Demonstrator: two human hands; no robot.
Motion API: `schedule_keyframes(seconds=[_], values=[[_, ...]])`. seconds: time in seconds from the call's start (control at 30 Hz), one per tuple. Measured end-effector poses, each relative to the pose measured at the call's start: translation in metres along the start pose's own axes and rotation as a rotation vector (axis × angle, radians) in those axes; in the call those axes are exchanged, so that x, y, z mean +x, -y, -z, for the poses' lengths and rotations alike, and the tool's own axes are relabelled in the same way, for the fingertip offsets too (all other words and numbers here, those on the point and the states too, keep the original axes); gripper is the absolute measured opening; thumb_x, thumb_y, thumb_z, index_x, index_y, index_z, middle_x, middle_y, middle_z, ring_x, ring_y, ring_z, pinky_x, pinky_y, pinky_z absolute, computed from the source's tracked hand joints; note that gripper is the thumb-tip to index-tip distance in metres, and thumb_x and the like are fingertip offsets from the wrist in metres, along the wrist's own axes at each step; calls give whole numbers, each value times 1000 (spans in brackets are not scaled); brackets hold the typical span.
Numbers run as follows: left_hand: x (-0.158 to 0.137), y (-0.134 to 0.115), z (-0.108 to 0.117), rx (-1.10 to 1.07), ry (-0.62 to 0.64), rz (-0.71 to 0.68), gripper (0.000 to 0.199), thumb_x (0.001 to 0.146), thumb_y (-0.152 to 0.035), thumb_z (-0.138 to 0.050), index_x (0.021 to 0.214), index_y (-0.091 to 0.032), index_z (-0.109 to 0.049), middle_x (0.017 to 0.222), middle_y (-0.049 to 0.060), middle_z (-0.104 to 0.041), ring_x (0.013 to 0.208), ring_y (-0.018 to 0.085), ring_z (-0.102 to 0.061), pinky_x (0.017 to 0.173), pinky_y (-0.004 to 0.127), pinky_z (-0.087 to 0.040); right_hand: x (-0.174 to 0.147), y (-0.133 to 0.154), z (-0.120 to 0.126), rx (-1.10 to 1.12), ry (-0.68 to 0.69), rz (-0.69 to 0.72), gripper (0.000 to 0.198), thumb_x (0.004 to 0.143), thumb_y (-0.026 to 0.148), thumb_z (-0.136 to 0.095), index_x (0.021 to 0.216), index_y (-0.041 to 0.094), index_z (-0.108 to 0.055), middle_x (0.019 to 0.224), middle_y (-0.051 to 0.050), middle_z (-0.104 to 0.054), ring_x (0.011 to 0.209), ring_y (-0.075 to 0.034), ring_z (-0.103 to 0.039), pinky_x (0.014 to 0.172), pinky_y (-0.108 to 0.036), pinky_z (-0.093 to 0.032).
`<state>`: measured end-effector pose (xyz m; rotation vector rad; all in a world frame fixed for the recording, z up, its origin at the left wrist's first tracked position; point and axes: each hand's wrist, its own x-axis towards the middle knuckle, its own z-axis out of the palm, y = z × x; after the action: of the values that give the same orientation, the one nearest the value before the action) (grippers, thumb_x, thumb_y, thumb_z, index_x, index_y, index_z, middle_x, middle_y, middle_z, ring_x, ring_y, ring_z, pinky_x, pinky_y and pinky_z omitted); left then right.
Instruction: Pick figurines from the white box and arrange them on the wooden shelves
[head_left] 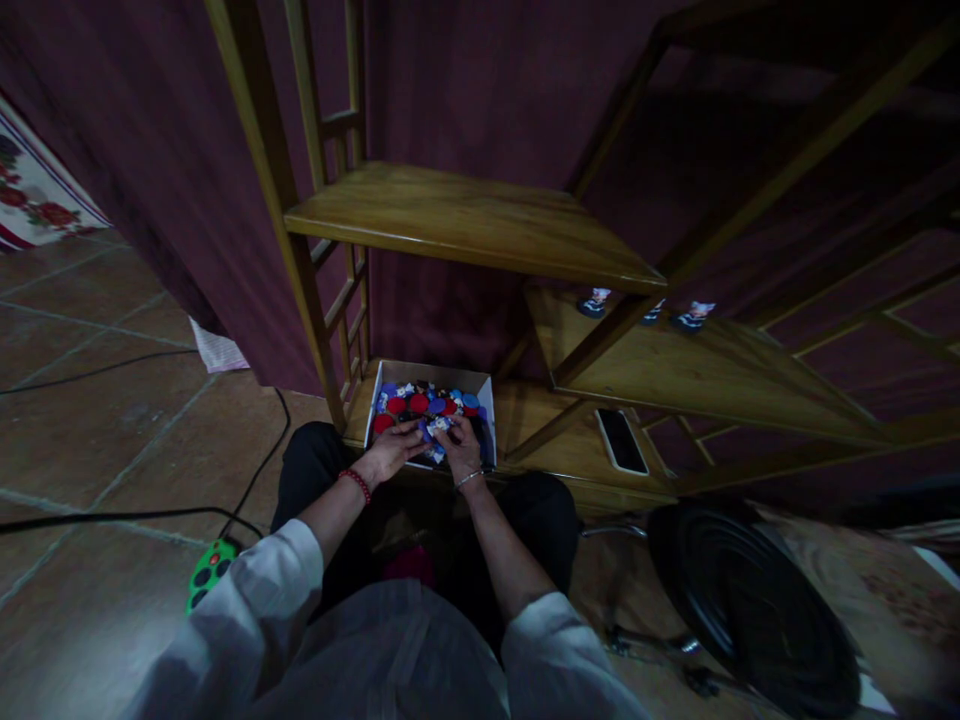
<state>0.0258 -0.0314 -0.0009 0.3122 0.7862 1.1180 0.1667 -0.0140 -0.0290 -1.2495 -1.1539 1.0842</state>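
Observation:
Over a white box [489, 455] my two hands come together on a small blue-and-white figurine [438, 427]. My left hand [396, 450], with a red bead bracelet at the wrist, pinches its left side. From the right, the fingers of my right hand [461, 452] close on the same piece; a silver bangle circles that wrist. Inside the box lie several small figurines, heaped together, with round bases such as a red one [418, 403] and a light blue one [470, 400]. My hands cover the box's front part.
The box stands on the bottom board of a wooden shelf unit [450, 215]. Small figurines [694, 316] stand on a middle board to the right. A phone [622, 441] lies lower down. A green power strip [211, 573] and black stool [750, 600] flank me.

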Motion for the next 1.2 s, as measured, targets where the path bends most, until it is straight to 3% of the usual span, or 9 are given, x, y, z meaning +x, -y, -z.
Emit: schedule_keyframes(seconds=[0.53, 1.2], values=[[2, -1, 1, 13, -8, 5, 14, 70, -1, -62, 82, -8, -65, 78, 7, -65, 79, 15, -61, 89, 40, -46, -1, 7, 1, 25, 92, 46, 35, 64, 29, -65, 96, 22, -51, 81, 0, -66, 76, -16, -63, 76, -30, -48], [6, -6, 3, 58, 46, 26, 3, 69, -8, -66, 71, -7, -63, 67, 4, -64, 70, 13, -62, 88, 42, -48, 4, 12, 6, -129, 172, 93, 36, 68, 32, -62, 100, 21, -51, 84, -2, -66, 78, -17, -62, 78, -32, -48]])
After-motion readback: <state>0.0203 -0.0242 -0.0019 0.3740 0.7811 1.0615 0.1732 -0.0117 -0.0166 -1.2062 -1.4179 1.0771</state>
